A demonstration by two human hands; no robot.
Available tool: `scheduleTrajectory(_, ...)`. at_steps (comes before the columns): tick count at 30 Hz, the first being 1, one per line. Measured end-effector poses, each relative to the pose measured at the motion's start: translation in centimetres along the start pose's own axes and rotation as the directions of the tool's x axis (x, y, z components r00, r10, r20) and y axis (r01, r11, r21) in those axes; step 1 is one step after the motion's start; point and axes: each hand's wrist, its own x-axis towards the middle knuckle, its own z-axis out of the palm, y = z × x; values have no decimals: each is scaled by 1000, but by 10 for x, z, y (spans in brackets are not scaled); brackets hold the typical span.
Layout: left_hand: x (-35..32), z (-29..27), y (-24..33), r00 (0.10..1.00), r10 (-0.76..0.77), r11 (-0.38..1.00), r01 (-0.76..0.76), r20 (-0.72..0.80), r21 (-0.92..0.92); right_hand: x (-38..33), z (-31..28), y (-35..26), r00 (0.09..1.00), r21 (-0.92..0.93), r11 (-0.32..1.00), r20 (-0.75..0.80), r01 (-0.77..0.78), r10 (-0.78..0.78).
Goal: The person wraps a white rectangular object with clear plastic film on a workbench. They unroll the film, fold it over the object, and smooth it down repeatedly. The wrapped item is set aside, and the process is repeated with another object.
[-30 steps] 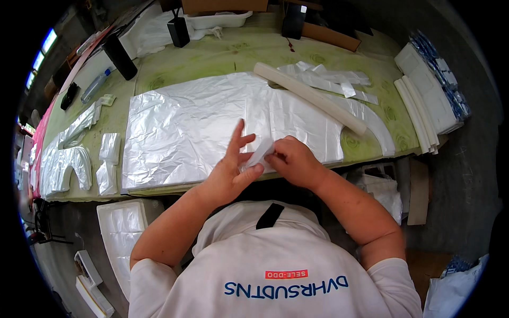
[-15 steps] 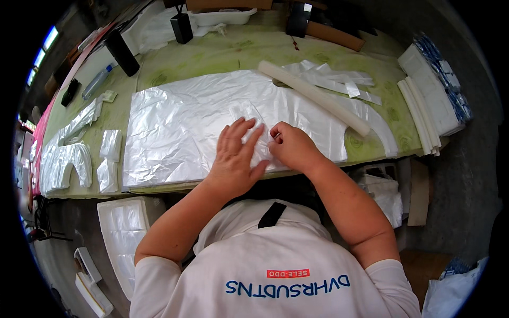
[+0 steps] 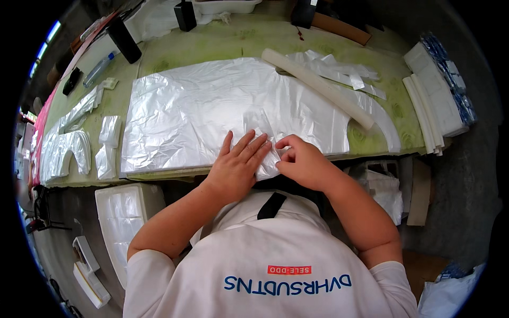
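A large stack of thin white plastic film [image 3: 180,116] lies over the near part of the table, its right end cut in a curve. Near its front edge is a folded piece of the same film [image 3: 268,168], narrow and creased, its lower end reaching the table edge. My left hand [image 3: 237,167] lies on this piece with fingers stretched out and slightly spread. On the piece's right side, my right hand [image 3: 305,163] has its fingers bent in and pinches the film's edge. The fingertips partly hide the film there.
A pale roll [image 3: 318,87] rests diagonally across the stack, near loose film strips [image 3: 339,73]. Folded film packs [image 3: 108,146] lie at left, beside a cut film pile [image 3: 66,153]. Rods [image 3: 422,114] and a white stack [image 3: 437,87] stand at right. A white bin [image 3: 114,222] sits below.
Both hands have come nearer to my body, with the folded film drawn toward the front edge. The left fingers now lie flatter, and the right hand has shifted slightly right. The view has tilted a little.
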Motion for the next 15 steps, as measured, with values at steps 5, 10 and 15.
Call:
scheduleTrajectory(5, -3, 1, -5, 996, 83, 991, -83, -4, -107, 1, -12, 11, 713, -441, 666, -80, 602, -697)
scheduleTrajectory(10, 0, -10, -4, 995, -5, 964, -20, -96, -264, 9, -14, 36, 721, -513, 595, 73, 619, -689)
scheduleTrajectory(15, 7, -1, -9, 941, -160, 946, 60, -298, -318, 13, -6, 39, 710, -500, 637, -60, 587, -702)
